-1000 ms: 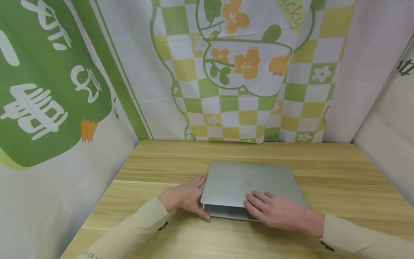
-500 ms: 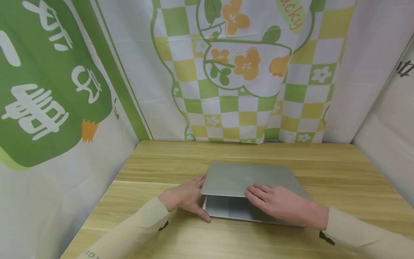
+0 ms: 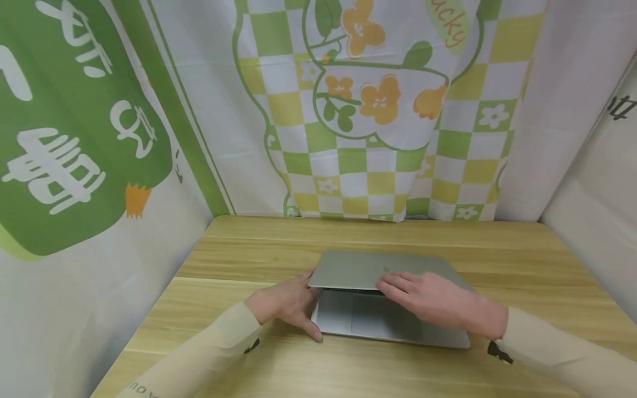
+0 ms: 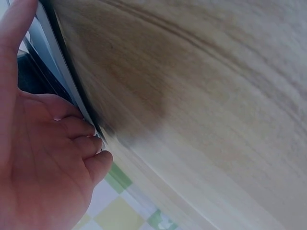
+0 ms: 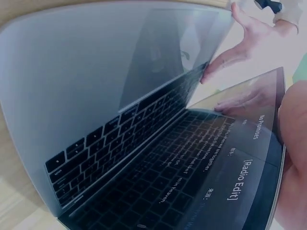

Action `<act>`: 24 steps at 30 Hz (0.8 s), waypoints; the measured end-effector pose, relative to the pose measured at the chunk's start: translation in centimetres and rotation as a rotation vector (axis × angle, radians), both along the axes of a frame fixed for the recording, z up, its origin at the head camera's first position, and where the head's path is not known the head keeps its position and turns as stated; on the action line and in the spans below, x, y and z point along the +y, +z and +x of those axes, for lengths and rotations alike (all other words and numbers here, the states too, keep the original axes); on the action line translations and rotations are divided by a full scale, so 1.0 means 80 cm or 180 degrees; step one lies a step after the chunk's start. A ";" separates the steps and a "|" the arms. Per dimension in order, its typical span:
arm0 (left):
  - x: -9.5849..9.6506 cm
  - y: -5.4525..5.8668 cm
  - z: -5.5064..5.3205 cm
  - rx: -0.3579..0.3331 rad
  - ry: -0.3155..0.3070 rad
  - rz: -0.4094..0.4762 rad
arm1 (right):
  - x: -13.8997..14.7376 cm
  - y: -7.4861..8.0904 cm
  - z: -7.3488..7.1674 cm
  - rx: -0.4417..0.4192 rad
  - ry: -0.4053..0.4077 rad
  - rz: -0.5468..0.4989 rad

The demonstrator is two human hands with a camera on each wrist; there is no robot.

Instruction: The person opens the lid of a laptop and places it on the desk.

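A silver laptop lies on the wooden table, its lid (image 3: 353,268) raised partway over the base (image 3: 338,315). My right hand (image 3: 435,298) holds the lid at its front edge, fingers flat on the outer face; the thumb is hidden in the head view. My left hand (image 3: 291,304) rests along the base's left side, thumb at the front corner and fingers reaching back. In the right wrist view the black keyboard (image 5: 112,139) and touchpad (image 5: 168,52) show, and the lit screen (image 5: 244,153) carries white lyrics. The left palm (image 4: 43,163) fills the left wrist view's edge beside the laptop.
The wooden tabletop (image 3: 239,249) extends around the laptop on every side. Behind it hangs a green, yellow and white checked curtain (image 3: 355,166). A green-printed cloth (image 3: 74,138) hangs at the left, and a pale cloth (image 3: 597,221) at the right.
The lid has risen from a narrow gap to a wider one, showing more of the base. My right hand has moved up and back with it; the left hand stays at the side.
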State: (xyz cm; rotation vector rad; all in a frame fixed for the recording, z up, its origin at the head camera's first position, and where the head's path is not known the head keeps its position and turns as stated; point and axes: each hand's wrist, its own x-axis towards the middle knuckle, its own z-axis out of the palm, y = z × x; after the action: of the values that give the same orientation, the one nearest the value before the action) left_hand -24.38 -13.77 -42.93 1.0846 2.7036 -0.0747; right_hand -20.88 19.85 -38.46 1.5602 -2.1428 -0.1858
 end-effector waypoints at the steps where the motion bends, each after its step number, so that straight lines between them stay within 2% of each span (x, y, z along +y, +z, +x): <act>1: 0.000 0.000 0.000 -0.0012 0.0053 -0.0040 | 0.000 0.002 -0.001 -0.0015 -0.0003 -0.0024; 6: 0.002 0.001 0.001 -0.0045 0.0175 -0.0159 | -0.002 0.006 -0.005 -0.0033 0.0019 -0.0104; 9: 0.002 0.000 0.000 -0.0006 0.0134 -0.0169 | -0.001 0.007 -0.006 -0.0088 0.0008 -0.0134; 15: 0.006 0.000 -0.002 0.0048 0.0028 -0.0248 | 0.002 0.016 -0.008 -0.0371 -0.0124 -0.0121; 20: 0.008 0.002 0.000 0.0032 0.0045 -0.0493 | 0.002 0.023 -0.012 -0.0465 -0.0181 -0.0076; 24: 0.008 0.003 0.001 0.0001 0.0066 -0.0524 | 0.000 0.026 -0.015 -0.0491 -0.0188 -0.0128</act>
State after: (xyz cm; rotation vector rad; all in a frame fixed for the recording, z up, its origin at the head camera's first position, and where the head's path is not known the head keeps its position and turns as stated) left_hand -24.34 -13.11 -42.66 1.0079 2.6537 -0.2887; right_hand -22.10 19.88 -36.35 1.5341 -2.2976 -0.0423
